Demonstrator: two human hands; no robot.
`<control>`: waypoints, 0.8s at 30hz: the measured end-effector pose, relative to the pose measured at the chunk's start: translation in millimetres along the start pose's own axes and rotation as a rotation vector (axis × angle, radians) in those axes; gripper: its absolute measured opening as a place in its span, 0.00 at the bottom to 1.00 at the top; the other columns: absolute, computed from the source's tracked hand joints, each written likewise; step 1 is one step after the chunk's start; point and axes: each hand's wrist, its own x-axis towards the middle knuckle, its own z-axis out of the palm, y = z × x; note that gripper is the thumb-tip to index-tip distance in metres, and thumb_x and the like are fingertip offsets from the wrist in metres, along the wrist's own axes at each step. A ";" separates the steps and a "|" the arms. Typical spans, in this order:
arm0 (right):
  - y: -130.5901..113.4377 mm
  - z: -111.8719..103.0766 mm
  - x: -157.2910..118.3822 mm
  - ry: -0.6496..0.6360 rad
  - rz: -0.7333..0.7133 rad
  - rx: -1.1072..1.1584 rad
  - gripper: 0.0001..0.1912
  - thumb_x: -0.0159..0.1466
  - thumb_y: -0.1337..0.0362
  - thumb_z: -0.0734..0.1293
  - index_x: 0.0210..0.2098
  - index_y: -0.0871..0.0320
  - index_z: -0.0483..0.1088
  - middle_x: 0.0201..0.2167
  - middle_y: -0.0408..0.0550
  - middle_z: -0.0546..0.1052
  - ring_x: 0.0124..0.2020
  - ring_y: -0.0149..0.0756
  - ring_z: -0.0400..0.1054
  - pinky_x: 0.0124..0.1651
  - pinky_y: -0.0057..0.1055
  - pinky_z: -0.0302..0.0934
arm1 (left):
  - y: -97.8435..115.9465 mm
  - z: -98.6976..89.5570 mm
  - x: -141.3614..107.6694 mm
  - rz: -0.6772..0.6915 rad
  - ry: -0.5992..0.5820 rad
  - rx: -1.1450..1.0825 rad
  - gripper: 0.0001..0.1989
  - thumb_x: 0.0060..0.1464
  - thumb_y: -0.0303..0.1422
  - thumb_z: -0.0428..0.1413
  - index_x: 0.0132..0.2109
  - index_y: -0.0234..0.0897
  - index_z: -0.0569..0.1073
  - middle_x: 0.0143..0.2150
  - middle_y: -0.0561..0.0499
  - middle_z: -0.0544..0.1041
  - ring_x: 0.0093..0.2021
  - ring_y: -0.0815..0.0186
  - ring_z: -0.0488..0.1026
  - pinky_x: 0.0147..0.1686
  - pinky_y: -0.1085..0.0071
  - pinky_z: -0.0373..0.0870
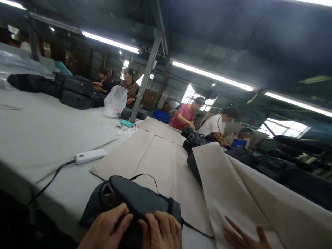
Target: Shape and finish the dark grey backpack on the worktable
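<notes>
A dark grey fabric bag (145, 195) with a thin black strap lies on the table in front of me, partly open at its left end. My left hand (107, 224) pinches the bag's near edge between thumb and fingers. Close beside it, my right hand (162, 230) has its fingers curled over the same edge. The underside of the bag and the fingertips of both hands are partly hidden. Under the bag lies a beige sheet (158, 162) of cardboard or similar material.
A co-worker's hand (243, 237) lies against a raised beige sheet (233, 186) at the right. A white power strip (90, 156) with a black cable is on the table to the left. Dark bags (76, 91) are piled farther back, near a metal post (146, 76). Several people work beyond.
</notes>
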 end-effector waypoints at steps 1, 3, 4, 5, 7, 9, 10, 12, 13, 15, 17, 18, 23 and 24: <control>-1.0 2.4 4.2 0.017 0.008 0.016 0.11 0.70 0.63 0.60 0.34 0.57 0.72 0.29 0.46 0.73 0.35 0.37 0.66 0.45 0.37 0.56 | 1.5 -5.4 4.5 -0.063 -0.050 -0.099 0.20 0.66 0.48 0.43 0.32 0.41 0.64 0.26 0.57 0.68 0.28 0.68 0.69 0.30 0.73 0.63; -2.8 7.9 15.8 0.029 0.027 0.041 0.10 0.70 0.64 0.60 0.35 0.57 0.71 0.29 0.46 0.72 0.35 0.37 0.65 0.45 0.37 0.55 | 6.0 -18.5 15.6 -0.122 -0.067 -0.219 0.21 0.65 0.51 0.43 0.32 0.40 0.63 0.27 0.57 0.65 0.29 0.67 0.65 0.30 0.72 0.61; -3.7 11.0 22.5 0.020 0.032 0.050 0.10 0.70 0.65 0.60 0.35 0.57 0.71 0.29 0.46 0.72 0.35 0.37 0.64 0.44 0.37 0.55 | 8.9 -25.5 21.9 -0.123 -0.042 -0.248 0.21 0.64 0.52 0.43 0.33 0.40 0.63 0.27 0.57 0.65 0.30 0.66 0.65 0.31 0.71 0.61; -4.8 14.2 29.3 0.005 0.030 0.054 0.10 0.70 0.65 0.60 0.35 0.57 0.71 0.30 0.45 0.72 0.35 0.37 0.63 0.44 0.37 0.54 | 12.0 -32.6 28.4 -0.112 -0.007 -0.259 0.21 0.64 0.51 0.43 0.33 0.40 0.63 0.28 0.57 0.65 0.31 0.65 0.65 0.32 0.71 0.61; -8.3 21.7 41.3 -0.028 0.020 0.055 0.08 0.70 0.66 0.61 0.35 0.56 0.70 0.30 0.44 0.71 0.35 0.37 0.63 0.44 0.36 0.53 | 17.0 -46.3 40.9 -0.075 0.068 -0.230 0.19 0.65 0.49 0.42 0.33 0.41 0.63 0.29 0.56 0.65 0.32 0.64 0.65 0.34 0.70 0.61; -14.3 31.7 49.3 -0.039 0.018 0.070 0.07 0.69 0.66 0.61 0.36 0.55 0.70 0.30 0.43 0.71 0.35 0.37 0.62 0.44 0.36 0.52 | 18.1 -59.3 51.2 -0.034 0.167 -0.112 0.17 0.66 0.46 0.41 0.33 0.41 0.61 0.28 0.57 0.65 0.31 0.64 0.66 0.34 0.68 0.60; -18.1 37.6 51.4 -0.048 0.028 0.081 0.07 0.69 0.66 0.61 0.35 0.55 0.69 0.31 0.43 0.71 0.35 0.38 0.62 0.44 0.36 0.52 | 16.3 -65.8 55.0 -0.010 0.213 -0.036 0.17 0.66 0.45 0.41 0.33 0.42 0.61 0.28 0.57 0.65 0.30 0.63 0.66 0.34 0.67 0.59; -26.1 50.8 51.6 -0.048 0.048 0.105 0.09 0.69 0.66 0.60 0.33 0.54 0.68 0.30 0.43 0.71 0.35 0.39 0.61 0.43 0.37 0.51 | 7.5 -79.1 59.4 0.034 0.266 0.094 0.16 0.66 0.45 0.43 0.33 0.42 0.62 0.28 0.56 0.69 0.31 0.62 0.69 0.35 0.66 0.59; -29.5 57.1 50.0 -0.038 0.052 0.117 0.11 0.70 0.65 0.59 0.32 0.54 0.68 0.29 0.43 0.70 0.34 0.39 0.60 0.43 0.37 0.50 | 0.6 -86.1 59.9 0.050 0.277 0.132 0.15 0.65 0.45 0.44 0.34 0.42 0.63 0.30 0.55 0.71 0.33 0.61 0.70 0.37 0.66 0.60; -33.7 66.9 44.3 -0.009 0.053 0.137 0.15 0.71 0.63 0.56 0.29 0.54 0.67 0.27 0.44 0.69 0.32 0.40 0.59 0.42 0.38 0.49 | -17.2 -101.1 57.5 0.051 0.306 0.163 0.15 0.64 0.46 0.46 0.34 0.42 0.66 0.32 0.54 0.73 0.36 0.61 0.72 0.39 0.66 0.62; -33.1 70.3 36.7 0.031 0.057 0.154 0.17 0.72 0.62 0.54 0.29 0.55 0.67 0.27 0.44 0.68 0.32 0.40 0.58 0.41 0.38 0.49 | -36.9 -117.0 51.6 -0.003 0.383 0.179 0.15 0.63 0.45 0.46 0.33 0.42 0.67 0.31 0.54 0.74 0.34 0.61 0.72 0.38 0.67 0.62; -31.3 69.6 32.9 0.051 0.049 0.164 0.17 0.72 0.62 0.55 0.29 0.55 0.66 0.26 0.44 0.68 0.32 0.39 0.58 0.41 0.37 0.49 | -46.1 -124.9 48.1 -0.041 0.428 0.187 0.16 0.63 0.45 0.46 0.33 0.41 0.67 0.29 0.54 0.73 0.33 0.61 0.71 0.36 0.67 0.62; -23.4 57.5 17.9 0.125 -0.124 0.198 0.14 0.71 0.62 0.59 0.30 0.56 0.67 0.24 0.44 0.68 0.29 0.36 0.59 0.39 0.35 0.52 | -72.6 -152.4 33.8 -0.092 0.499 0.174 0.16 0.60 0.47 0.48 0.32 0.41 0.68 0.27 0.55 0.72 0.31 0.62 0.70 0.35 0.68 0.63; -23.6 56.7 15.2 0.134 -0.148 0.201 0.12 0.71 0.63 0.60 0.31 0.57 0.68 0.24 0.44 0.69 0.29 0.35 0.60 0.39 0.35 0.53 | -74.9 -154.4 32.4 -0.084 0.501 0.165 0.16 0.61 0.47 0.48 0.33 0.41 0.69 0.28 0.55 0.72 0.32 0.62 0.70 0.36 0.69 0.64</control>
